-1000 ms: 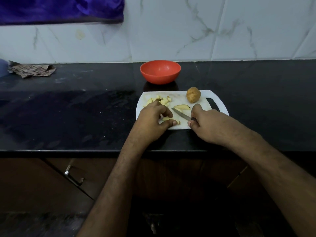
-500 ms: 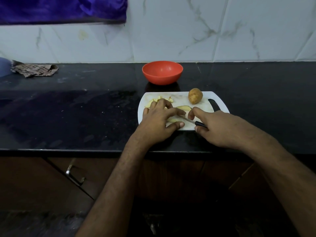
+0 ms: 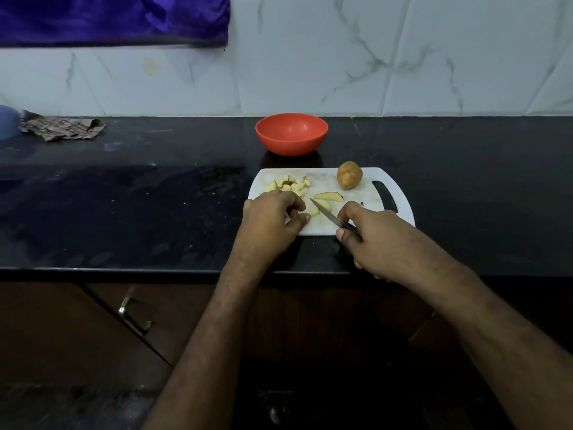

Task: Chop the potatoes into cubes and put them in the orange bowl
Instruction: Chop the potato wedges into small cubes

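Observation:
A white cutting board (image 3: 328,178) lies on the black counter. On its far left sits a pile of potato cubes (image 3: 290,185); a whole unpeeled potato (image 3: 349,175) stands at its far right. Two potato wedges (image 3: 328,196) lie mid-board. My left hand (image 3: 273,223) curls its fingers over a potato piece (image 3: 313,211) at the board's near left. My right hand (image 3: 375,237) grips a knife (image 3: 325,214), blade pointing up-left beside that piece. The orange bowl (image 3: 291,133) stands behind the board and looks empty.
A crumpled checked cloth (image 3: 63,128) and a bluish object (image 3: 7,121) lie at the counter's far left. A tiled wall backs the counter, with purple fabric (image 3: 114,17) hanging above. Below the counter edge are cabinet doors with a metal handle (image 3: 133,316).
My left hand has drawn back toward the board's near left, fingers curled in. My right hand pulled the knife slightly right and nearer me. The cube pile is more exposed.

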